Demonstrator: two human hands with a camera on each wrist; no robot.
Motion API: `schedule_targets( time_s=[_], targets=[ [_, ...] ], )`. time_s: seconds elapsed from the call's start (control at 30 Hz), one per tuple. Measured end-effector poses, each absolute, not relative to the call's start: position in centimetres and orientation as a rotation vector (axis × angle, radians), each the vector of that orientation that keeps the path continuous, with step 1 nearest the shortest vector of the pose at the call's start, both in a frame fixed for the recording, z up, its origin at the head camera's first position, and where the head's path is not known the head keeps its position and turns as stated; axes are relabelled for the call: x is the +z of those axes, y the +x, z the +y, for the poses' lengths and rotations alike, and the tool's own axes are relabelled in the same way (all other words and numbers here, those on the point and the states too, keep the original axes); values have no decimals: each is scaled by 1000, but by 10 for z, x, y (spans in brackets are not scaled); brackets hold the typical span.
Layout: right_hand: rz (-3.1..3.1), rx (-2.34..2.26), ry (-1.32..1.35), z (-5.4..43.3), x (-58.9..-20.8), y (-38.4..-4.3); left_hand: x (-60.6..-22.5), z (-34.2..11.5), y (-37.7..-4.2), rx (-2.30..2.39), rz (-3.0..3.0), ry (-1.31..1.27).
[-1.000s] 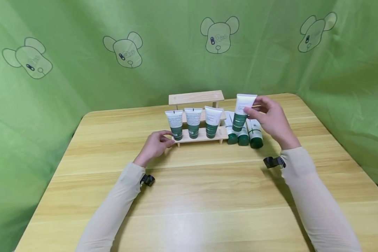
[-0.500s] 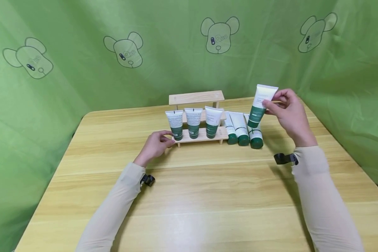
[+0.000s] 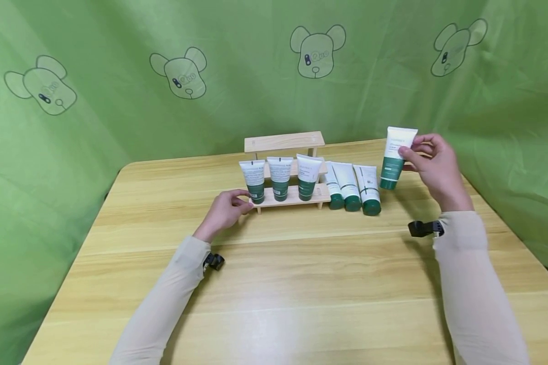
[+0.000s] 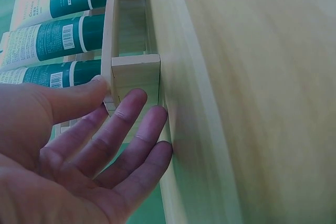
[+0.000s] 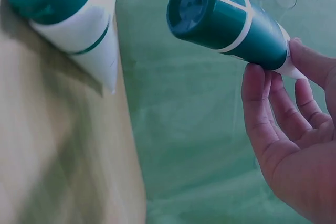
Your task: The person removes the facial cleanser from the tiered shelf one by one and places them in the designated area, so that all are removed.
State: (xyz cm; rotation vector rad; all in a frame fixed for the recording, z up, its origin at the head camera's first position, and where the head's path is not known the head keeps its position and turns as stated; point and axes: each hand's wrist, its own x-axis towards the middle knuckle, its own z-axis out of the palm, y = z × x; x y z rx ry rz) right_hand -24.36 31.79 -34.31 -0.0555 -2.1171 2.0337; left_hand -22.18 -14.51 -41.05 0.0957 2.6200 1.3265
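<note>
My right hand [image 3: 440, 167] pinches a white and green squeeze tube [image 3: 398, 157] between thumb and fingers. The tube hangs cap down above the table, right of the others; its green cap [image 5: 191, 3] faces the right wrist camera. At the left end of a stepped wooden display rack [image 3: 285, 197], my left hand [image 3: 224, 213] grips the lowest board, with the thumb [image 4: 84, 98] on its edge and the other fingers below. On that board stand three small tubes on their caps: a left one [image 3: 254, 180], a middle one [image 3: 280, 177] and a right one [image 3: 308, 176].
Three larger white tubes with green caps, the nearest [image 3: 369, 190] outermost, lie side by side against the rack's right side. The rack's top step [image 3: 284, 141] rises behind. A green curtain [image 3: 255, 91] hangs beyond the wooden table [image 3: 274, 284].
My right hand has carried the squeeze tube to the right, away from above the lying tubes, rising and then dipping slightly. The left hand and the rack have stayed still.
</note>
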Motion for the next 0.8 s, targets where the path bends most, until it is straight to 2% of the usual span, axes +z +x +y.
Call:
schedule_targets(
  time_s=[0.47,0.8],
  targets=[
    [-2455,1837,-286,346,-377,-255,-410,-145,-222,1332,2622,100],
    [-2607,1814,-300,351,-390,-258,-410,-144,-220,1343,2620,96]
  ],
)
